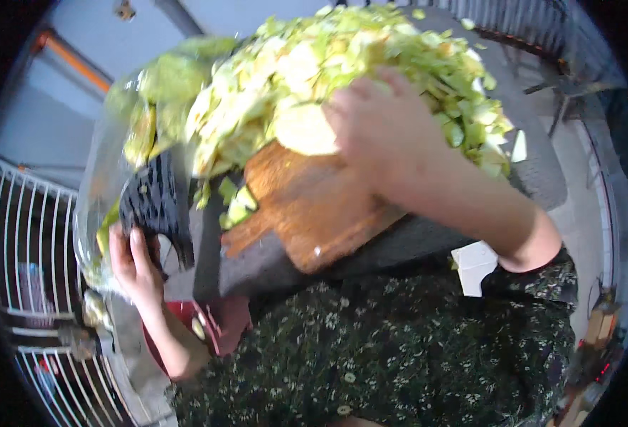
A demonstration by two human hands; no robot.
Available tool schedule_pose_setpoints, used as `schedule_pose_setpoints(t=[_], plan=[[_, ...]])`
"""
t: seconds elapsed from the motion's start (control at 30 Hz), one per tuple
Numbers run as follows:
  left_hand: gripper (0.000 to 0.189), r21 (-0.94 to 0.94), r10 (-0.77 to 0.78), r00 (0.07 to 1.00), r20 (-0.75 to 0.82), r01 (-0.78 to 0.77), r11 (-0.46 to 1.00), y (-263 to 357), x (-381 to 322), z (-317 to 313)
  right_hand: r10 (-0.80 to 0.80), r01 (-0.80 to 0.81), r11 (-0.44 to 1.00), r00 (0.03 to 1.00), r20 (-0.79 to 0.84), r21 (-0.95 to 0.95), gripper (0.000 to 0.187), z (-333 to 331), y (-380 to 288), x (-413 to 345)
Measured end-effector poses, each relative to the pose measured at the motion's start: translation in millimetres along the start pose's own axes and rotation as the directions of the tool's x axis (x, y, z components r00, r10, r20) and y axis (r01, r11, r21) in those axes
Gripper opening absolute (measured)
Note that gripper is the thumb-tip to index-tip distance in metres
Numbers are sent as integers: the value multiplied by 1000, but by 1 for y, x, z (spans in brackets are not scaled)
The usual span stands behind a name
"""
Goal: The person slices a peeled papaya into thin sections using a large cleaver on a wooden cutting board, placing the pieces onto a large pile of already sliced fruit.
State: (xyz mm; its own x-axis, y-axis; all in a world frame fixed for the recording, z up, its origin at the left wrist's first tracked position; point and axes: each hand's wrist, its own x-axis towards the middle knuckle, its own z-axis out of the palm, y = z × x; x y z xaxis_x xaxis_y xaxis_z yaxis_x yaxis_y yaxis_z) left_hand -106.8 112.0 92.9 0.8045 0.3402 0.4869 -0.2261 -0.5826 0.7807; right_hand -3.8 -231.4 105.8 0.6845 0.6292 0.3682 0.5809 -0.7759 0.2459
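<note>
At the left, my left hand (135,261) grips a dark, flat object with a patterned surface (154,197); its kind is unclear. My right hand (378,117) is blurred, over the near side of a large heap of green and pale yellow cut produce (292,64). Its fingers are partly hidden among the pieces, so their grip cannot be told. A pale, rounded piece (306,129) lies beside that hand, at the far edge of a brown wooden cutting board (324,219). Small green-edged pieces (239,205) lie by the board's handle.
A clear plastic bag (100,160) with green produce stands left of the heap. The dark grey table (546,176) carries heap and board. Below its near edge is a red container (234,323). White wire racks (31,240) stand at far left. A white piece (474,267) lies near my right elbow.
</note>
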Motion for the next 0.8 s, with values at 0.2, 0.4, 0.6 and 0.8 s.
schedule_pose_setpoints(t=[0.2, 0.4, 0.6, 0.8], plan=[[12, -77, -11, 1000, -15, 10, 997, 5, -2, 14, -42, 35, 991, 998, 53, 126, 15, -40, -16, -20], [15, -35, 32, 999, -25, -33, 999, 3, 0, 12, -106, 58, 932, 987, 119, 357, 14, -64, -14, -42], [19, -100, 21, 1000, -19, -22, 995, -12, 3, 15, -65, 40, 948, 995, 69, 316, 15, -50, -5, -51], [20, -100, 5, 997, -81, -13, 995, -9, 5, 26, -280, -109, 69, 952, 124, 992, 41, -16, 92, -69]])
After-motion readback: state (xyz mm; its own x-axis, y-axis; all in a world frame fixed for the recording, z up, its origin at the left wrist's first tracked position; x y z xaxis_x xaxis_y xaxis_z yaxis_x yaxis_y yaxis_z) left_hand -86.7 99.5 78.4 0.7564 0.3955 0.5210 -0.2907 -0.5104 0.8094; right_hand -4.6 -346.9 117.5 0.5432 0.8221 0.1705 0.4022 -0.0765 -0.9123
